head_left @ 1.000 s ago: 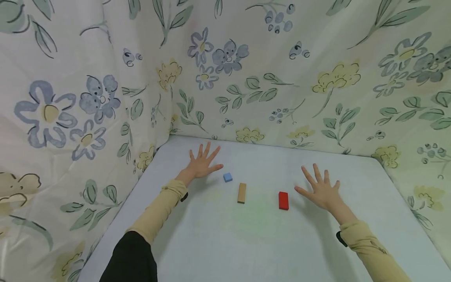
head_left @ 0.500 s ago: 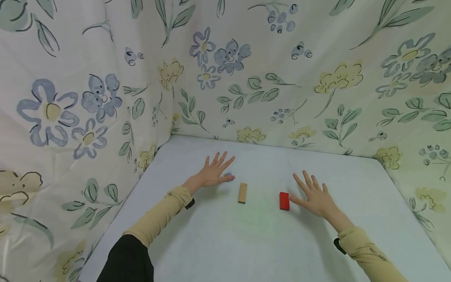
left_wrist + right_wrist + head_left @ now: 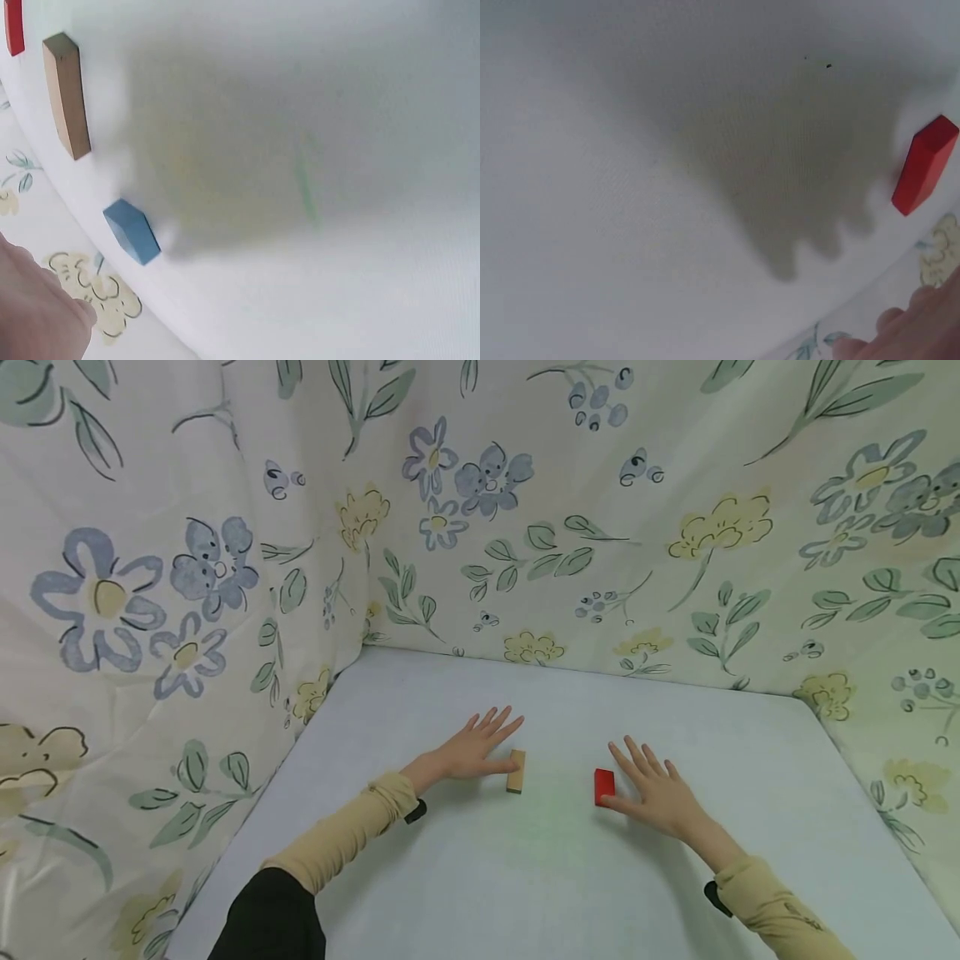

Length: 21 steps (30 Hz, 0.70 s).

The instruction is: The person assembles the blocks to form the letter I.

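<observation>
My left hand (image 3: 476, 750) hovers over the table with straight fingers. Its thumb overlaps the upper part of a tan wooden block (image 3: 514, 783) in the head view. Hidden under this hand there, a small blue block (image 3: 132, 232) shows in the left wrist view, beyond the wooden block (image 3: 67, 97). To the right, my right hand (image 3: 656, 789) is also raised, fingers extended, its thumb overlapping the lower end of a red block (image 3: 603, 781). The right wrist view has the red block (image 3: 925, 166) standing apart from the curved fingertips (image 3: 892, 321). Neither hand holds anything.
All the blocks lie on a white table (image 3: 555, 893). A floral curtain (image 3: 585, 527) hangs along its back and both sides. Faint green marks (image 3: 306, 187) stain the tabletop. Hand shadows fall across the surface.
My left hand has moved right and toward me, passing over the blue block to the wooden one. My right hand has shifted left until its thumb overlaps the red block. The blocks stay put.
</observation>
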{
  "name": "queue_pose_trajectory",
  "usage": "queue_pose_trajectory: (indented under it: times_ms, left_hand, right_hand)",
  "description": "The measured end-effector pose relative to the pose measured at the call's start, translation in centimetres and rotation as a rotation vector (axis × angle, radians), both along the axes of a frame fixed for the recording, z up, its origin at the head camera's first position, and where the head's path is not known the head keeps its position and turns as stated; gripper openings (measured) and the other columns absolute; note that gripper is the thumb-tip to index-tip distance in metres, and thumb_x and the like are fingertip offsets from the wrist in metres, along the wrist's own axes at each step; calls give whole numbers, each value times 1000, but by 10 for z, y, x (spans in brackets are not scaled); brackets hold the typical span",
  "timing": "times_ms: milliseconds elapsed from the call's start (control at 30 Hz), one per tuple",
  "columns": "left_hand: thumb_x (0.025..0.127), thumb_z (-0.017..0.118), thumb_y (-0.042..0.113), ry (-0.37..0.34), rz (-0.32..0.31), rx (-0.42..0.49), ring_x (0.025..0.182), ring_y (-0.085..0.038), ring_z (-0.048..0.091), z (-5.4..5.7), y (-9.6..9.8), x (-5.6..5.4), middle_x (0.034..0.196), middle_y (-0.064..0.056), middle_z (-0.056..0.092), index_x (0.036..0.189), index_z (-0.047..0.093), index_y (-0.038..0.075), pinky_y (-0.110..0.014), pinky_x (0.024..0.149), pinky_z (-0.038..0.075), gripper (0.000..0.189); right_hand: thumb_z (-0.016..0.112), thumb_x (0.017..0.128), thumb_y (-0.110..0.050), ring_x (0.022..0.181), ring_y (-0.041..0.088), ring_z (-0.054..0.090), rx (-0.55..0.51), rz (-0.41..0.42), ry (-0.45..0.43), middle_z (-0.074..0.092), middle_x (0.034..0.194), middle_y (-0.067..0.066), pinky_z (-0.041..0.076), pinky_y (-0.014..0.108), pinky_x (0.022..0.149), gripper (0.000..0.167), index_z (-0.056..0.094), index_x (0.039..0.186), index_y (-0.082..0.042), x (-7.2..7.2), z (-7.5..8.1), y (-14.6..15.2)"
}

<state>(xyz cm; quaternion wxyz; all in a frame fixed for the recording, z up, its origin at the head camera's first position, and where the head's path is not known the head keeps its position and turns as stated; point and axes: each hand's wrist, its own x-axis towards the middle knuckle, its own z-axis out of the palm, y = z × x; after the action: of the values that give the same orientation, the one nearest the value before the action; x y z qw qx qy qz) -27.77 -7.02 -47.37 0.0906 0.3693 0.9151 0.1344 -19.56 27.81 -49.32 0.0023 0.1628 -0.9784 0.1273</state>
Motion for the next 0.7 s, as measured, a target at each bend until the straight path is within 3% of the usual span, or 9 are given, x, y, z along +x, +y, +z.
queue_pose_trajectory:
  times_ms: [233, 433, 667, 700]
  left_hand:
    - [89, 43, 67, -93, -21, 52, 149, -23, -1, -4, 7, 10, 160, 4, -10, 153, -3, 28, -45, 122, 7, 89]
    - [85, 49, 69, -193, -16, 109, 149, -19, -1, -11, 11, 15, 161, 6, -7, 152, -6, 32, -48, 119, 19, 94]
    - [81, 56, 68, -280, 20, 121, 148, -13, 1, -21, 13, 18, 162, 2, -4, 154, -4, 20, -43, 119, 21, 106]
    - [81, 57, 67, -285, 20, 126, 148, -13, 1, -22, 14, 18, 162, 1, -3, 154, -4, 18, -41, 120, 20, 107]
  right_hand:
    - [58, 81, -65, 143, 42, 18, -35, 27, -5, 16, 159, 11, 15, 68, 111, 89, 18, 152, -30, 5, -3, -7]
    - [59, 80, -65, 143, 41, 20, -59, 63, -3, 17, 159, 10, 18, 66, 111, 91, 18, 153, -29, 9, -3, -12]
    - [59, 81, -65, 143, 39, 21, -93, 82, -32, 15, 160, 8, 24, 61, 112, 92, 15, 153, -28, 12, -6, -14]
    - [59, 81, -65, 143, 39, 22, -105, 79, -44, 16, 160, 8, 30, 62, 109, 93, 15, 153, -28, 12, -7, -14]
